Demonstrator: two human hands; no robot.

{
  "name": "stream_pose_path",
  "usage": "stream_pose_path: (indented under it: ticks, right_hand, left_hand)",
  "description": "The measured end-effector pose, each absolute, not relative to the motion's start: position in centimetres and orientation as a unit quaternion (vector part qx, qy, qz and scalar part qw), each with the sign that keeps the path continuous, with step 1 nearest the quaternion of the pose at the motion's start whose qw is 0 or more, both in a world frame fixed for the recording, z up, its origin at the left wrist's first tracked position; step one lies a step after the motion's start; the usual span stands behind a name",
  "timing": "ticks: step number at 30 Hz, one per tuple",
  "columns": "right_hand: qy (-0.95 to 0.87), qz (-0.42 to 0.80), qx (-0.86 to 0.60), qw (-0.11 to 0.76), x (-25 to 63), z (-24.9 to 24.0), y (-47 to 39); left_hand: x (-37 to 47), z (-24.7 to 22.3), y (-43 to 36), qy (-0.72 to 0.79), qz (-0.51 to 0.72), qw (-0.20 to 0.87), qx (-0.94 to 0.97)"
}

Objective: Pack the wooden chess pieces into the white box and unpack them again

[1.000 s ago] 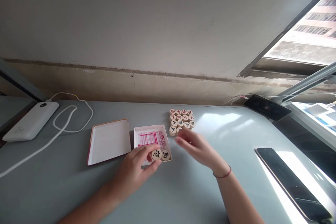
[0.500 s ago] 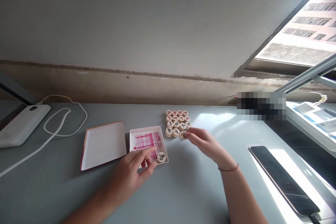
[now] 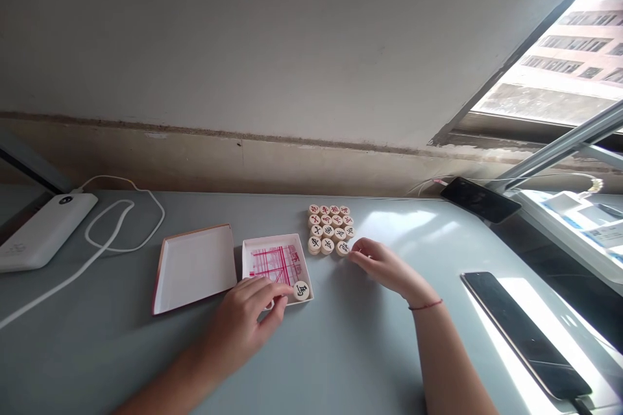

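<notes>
Round wooden pieces with red and black characters (image 3: 328, 231) stand in close rows at the middle of the table. My right hand (image 3: 377, 262) is beside the front right piece (image 3: 342, 248), its fingertips at that piece's edge. The white box (image 3: 305, 266) with a pink-lined sheet (image 3: 276, 264) inside lies left of the rows. One black-marked piece (image 3: 301, 290) rests in its front right corner. My left hand (image 3: 257, 305) is over the box's front edge, fingers bent, index fingertip near this piece. Something pale shows partly between its thumb and index finger.
A box lid (image 3: 195, 269) lies open side up at the left. Farther left are a white power bank (image 3: 46, 233) and its cable (image 3: 104, 246). Phones lie at the right (image 3: 525, 334) and back right (image 3: 479, 200), near a metal frame (image 3: 559, 142).
The front right piece now sits in line with its row, and my right fingers have drawn slightly right. My left index finger has lowered toward the piece in the box.
</notes>
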State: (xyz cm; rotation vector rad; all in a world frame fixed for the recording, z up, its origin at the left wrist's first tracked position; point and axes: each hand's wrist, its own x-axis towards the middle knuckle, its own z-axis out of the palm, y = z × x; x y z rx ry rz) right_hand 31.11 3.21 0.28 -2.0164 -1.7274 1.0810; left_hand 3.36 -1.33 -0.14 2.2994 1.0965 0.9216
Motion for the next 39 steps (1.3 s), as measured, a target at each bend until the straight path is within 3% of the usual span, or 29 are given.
stream_pose_path:
  ticks: [13,19,23,28,39]
  right_hand:
    - [-0.628,0.315,-0.706,0.094,30.0,0.3,2.9]
    - [-0.679,0.455,-0.552,0.164,27.9,1.4,2.1]
    - [-0.7,0.47,-0.512,0.165,25.7,1.2,1.7]
    - [-0.7,0.461,-0.517,0.174,24.8,0.6,1.6]
    - [-0.719,0.47,-0.466,0.213,24.9,0.4,1.6]
  left_hand:
    - [3.5,-0.6,-1.1,0.395,0.305,0.18,0.848]
    - [4.4,-1.5,-0.5,0.42,0.247,0.083,0.869]
    - [5.2,-1.9,-0.2,0.429,0.209,0.067,0.876]
    - [5.9,-1.8,-0.2,0.43,0.194,0.083,0.878]
    - [5.8,-0.7,-0.8,0.407,0.288,0.128,0.857]
